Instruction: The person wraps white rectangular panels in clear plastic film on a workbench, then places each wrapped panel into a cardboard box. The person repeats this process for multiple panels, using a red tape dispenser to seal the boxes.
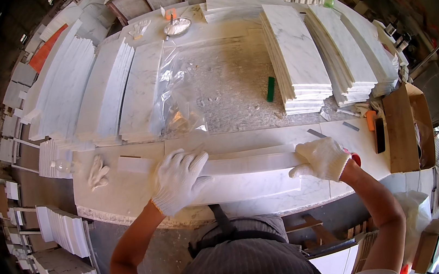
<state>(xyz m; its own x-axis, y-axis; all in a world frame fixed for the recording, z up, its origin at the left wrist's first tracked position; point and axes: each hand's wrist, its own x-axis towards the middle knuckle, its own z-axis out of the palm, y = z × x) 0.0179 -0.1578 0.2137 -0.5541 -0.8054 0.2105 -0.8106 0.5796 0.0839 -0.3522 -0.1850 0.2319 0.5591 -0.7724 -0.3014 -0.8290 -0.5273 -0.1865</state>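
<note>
Both my hands wear white knit gloves. Between them is a long white stone strip (250,164), apparently marble, tilted up over the near part of the work table. My left hand (180,177) grips its left end, the thumb on the near side. At the other end, my right hand (322,159) has its fingers closed around the strip. Under and in front of it a white stone slab (248,188) lies flat on the table (123,198). Part of a round red object (355,160) shows beside my right wrist.
Marble slab stacks stand at left (101,91) and right (299,50). Clear plastic film (176,93), a green block (270,89) and a bowl of white material (178,27) lie beyond. A loose glove (98,172) is at left, a cardboard box (402,131) at right.
</note>
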